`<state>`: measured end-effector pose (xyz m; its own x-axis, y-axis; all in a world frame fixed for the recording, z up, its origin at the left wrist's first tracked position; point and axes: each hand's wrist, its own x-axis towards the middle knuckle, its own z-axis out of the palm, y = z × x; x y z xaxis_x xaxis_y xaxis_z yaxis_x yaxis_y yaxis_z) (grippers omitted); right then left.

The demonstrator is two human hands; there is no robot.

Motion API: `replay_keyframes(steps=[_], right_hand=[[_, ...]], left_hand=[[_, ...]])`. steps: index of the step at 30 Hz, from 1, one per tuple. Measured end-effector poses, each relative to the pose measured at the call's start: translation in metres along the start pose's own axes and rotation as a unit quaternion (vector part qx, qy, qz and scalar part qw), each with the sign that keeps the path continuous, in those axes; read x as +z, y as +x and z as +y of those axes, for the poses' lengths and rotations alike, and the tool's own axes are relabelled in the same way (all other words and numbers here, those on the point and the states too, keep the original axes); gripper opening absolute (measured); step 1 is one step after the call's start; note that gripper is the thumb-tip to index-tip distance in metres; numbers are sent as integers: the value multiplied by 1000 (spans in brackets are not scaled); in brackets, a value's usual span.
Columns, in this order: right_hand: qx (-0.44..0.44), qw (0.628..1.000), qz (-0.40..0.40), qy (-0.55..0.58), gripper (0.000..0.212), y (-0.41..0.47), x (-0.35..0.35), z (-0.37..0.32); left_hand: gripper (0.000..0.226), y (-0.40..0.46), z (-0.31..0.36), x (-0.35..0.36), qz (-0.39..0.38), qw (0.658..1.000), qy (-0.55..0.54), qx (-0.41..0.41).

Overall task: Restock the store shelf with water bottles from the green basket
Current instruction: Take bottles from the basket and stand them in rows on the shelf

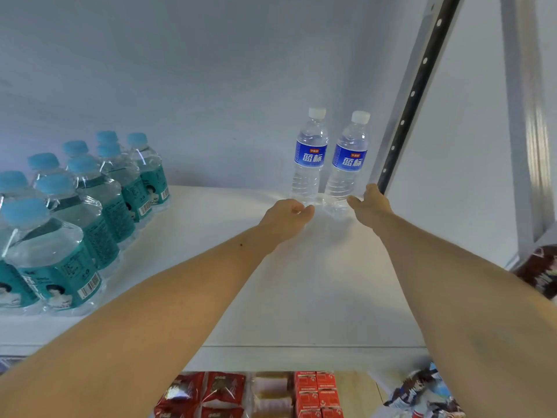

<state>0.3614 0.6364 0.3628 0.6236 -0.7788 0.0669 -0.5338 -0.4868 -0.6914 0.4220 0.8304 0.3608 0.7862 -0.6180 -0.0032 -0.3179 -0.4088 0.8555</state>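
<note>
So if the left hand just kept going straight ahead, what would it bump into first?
Most likely the base of the left blue-label bottle: the left hand is right at its foot, fingertips seemingly touching it already. Behind the bottle comes the shelf's back wall.

The left hand (286, 217) covers the bottom of the left blue-label bottle (309, 155), so its grip cannot be told. The right hand (370, 203) hides the bottom of the bottle beside it (348, 161). Left of those bottles, the teal-label bottles (75, 206) are cut by the edge. Below the shelf (301, 297), the snack packs (241, 393) are cut off and blurry.
</note>
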Motion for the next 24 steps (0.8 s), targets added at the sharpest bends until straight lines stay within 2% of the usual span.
replay_keyframes(steps=[4, 11, 19, 24], right_hand=[[-24, 999, 43, 1, 39, -27, -8, -2], [-67, 996, 62, 23, 40, -110, -6, 2], [-79, 992, 93, 39, 35, -229, 0, 6], [-107, 977, 168, 71, 31, -302, 17, 19]], left_hand=[[40, -14, 3, -3, 0, 1000, -20, -2], [49, -66, 1, -12, 21, 999, -47, 3], [34, -172, -11, -21, 59, 993, -91, 48], [25, -238, -36, -6, 68, 987, -125, 73]])
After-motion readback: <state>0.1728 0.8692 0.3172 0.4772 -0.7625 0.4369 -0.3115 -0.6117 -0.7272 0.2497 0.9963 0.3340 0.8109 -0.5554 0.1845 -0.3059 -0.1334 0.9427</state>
